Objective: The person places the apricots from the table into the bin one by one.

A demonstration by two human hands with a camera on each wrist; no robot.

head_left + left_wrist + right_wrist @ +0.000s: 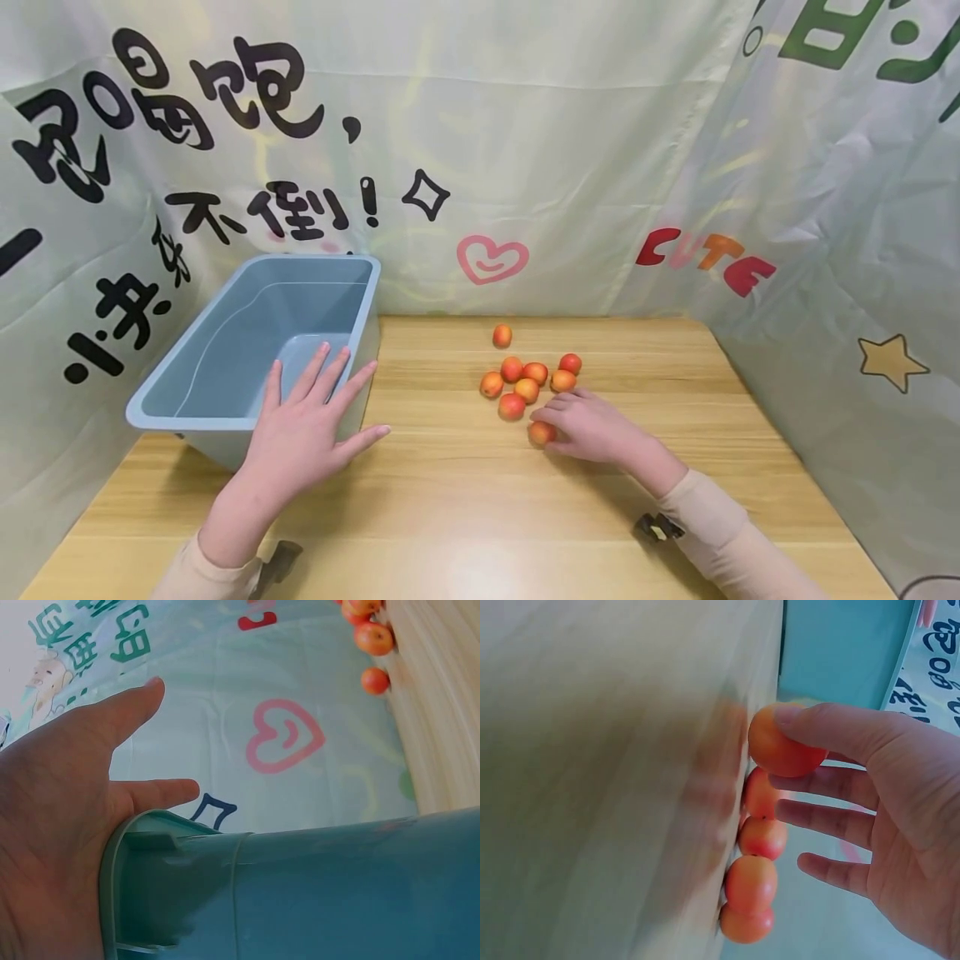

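My right hand pinches an orange-red apricot low over the table, at the near edge of a loose group. In the right wrist view the thumb lies across this apricot, and the other fingers reach out beyond it. Several more apricots lie just past the hand, with a single one farther back. Fingers spread wide, my left hand is at the near right corner of a blue-grey plastic basin. Its palm side lies along the basin's rim in the left wrist view.
The basin stands at the left of a light wooden table. A pale printed cloth with lettering, a heart and a star hangs behind and along the sides. Dark straps show at both sleeves.
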